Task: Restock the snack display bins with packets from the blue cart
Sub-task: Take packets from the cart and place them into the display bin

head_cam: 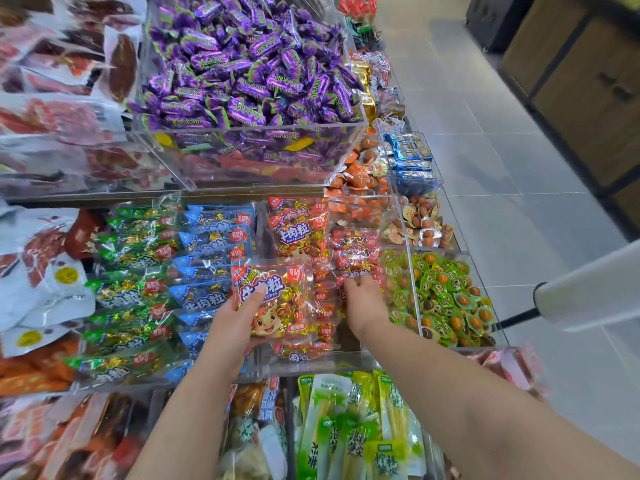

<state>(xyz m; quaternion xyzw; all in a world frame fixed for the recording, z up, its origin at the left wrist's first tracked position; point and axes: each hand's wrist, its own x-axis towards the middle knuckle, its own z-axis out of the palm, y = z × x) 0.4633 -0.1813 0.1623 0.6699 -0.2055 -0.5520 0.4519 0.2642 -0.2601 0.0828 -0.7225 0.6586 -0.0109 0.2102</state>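
**You are holding a red packet over the middle bin**

You are gripping a red beef-cube packet [273, 299] in your left hand [237, 322]. Your thumb is pressing on its printed front while the other fingers are curling behind it, out of sight. The packet is hovering face-up over the clear acrylic bin [346, 363] in the middle of the lower shelf, where more red packets [298, 230] are lying stacked at the back.

Your right hand [363, 301] is reaching into the same bin just beside the held packet. Its fingers are lying close together and bending down onto a heap of loose red packets [353, 252]. The fingertips are sinking among the wrappers, so you cannot tell whether they are pinching one.

To the left, blue packets [207, 244] and green packets [131, 292] are filling the neighbouring compartments in overlapping rows. To the right, behind a clear divider, green egg cups [443, 303] are piling up.

Above, a large bin of purple sweets [249, 64] is overhanging the back of the red compartment. Orange egg packs [363, 171] and blue bars [412, 157] are sitting to its right.

Below your forearms, pale green pouches [346, 427] are standing in the bottom tier. At the right edge, a white roll [588, 299] on a dark handle is jutting in over the grey tiled floor [485, 133].
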